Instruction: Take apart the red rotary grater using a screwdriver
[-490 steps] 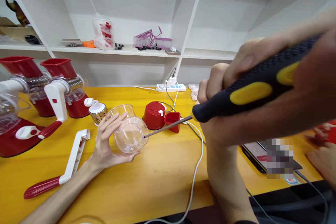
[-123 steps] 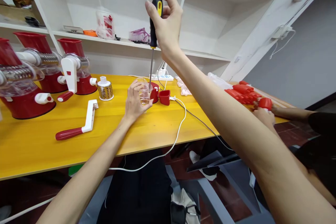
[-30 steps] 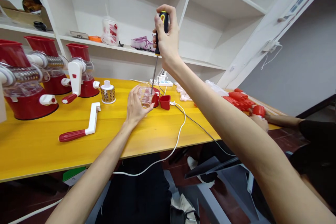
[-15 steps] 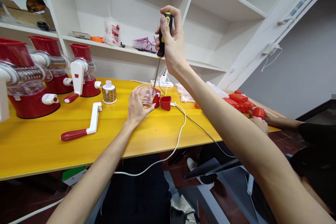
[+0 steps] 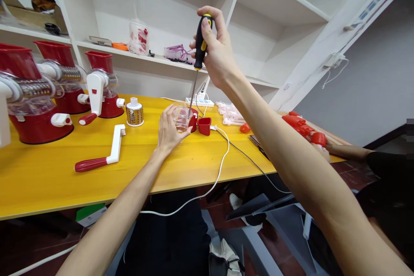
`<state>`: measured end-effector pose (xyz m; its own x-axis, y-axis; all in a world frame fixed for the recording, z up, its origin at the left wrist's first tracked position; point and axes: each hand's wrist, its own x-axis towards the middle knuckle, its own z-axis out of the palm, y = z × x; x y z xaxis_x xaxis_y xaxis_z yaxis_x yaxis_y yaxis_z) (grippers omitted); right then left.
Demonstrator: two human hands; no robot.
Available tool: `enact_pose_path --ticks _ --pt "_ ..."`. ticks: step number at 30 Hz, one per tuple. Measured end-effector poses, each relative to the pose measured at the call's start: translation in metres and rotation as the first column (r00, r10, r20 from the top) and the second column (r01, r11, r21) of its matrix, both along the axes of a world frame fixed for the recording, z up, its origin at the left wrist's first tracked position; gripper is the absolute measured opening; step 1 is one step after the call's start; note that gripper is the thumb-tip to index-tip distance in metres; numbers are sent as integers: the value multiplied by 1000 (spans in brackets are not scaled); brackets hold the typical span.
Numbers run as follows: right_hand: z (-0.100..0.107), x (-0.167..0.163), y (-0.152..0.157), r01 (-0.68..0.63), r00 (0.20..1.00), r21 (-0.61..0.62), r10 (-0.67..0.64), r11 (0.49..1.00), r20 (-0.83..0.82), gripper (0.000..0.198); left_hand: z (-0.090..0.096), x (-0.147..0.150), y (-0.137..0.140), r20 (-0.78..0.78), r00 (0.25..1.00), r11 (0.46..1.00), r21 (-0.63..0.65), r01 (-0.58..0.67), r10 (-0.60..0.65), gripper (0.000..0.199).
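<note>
My right hand (image 5: 215, 45) is wrapped round the black and yellow handle of a screwdriver (image 5: 199, 47), held upright with its shaft pointing down. The shaft's lower end reaches the right side of a clear plastic housing (image 5: 181, 117); exactly where the tip sits is hidden. My left hand (image 5: 169, 128) grips that housing from the left, thumb along its near side. A red base (image 5: 193, 120) shows just right of the housing. Beside it lies a small red cup-like part (image 5: 204, 126).
Red drum graters (image 5: 102, 86) stand at the left, near a metal grater drum (image 5: 134, 113) and a crank handle (image 5: 113, 150). A white cable (image 5: 225, 155) crosses the table (image 5: 142, 172). Another person's hand (image 5: 320, 151) holds a red part at right.
My right hand and the screwdriver handle have tilted slightly, the forearm shifting a little right. My left hand stays on the clear housing.
</note>
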<state>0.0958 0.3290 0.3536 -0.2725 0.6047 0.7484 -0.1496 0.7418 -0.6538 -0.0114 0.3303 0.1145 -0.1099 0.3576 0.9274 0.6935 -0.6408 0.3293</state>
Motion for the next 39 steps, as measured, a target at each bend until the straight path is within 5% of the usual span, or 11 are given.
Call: enact_pose_path --ticks 9,18,39 --pt "6 3 23 196 967 -81 -206 977 -148 33 1 0 2 15 1000 1000 7 1 -1 89" --pt "0 6 20 107 980 -3 -106 994 -167 37 1 1 0 19 999 999 -26 -25 26 88" --pt "-3 -3 1 157 985 49 -152 986 -84 37 3 1 0 12 999 999 -12 -45 45 83"
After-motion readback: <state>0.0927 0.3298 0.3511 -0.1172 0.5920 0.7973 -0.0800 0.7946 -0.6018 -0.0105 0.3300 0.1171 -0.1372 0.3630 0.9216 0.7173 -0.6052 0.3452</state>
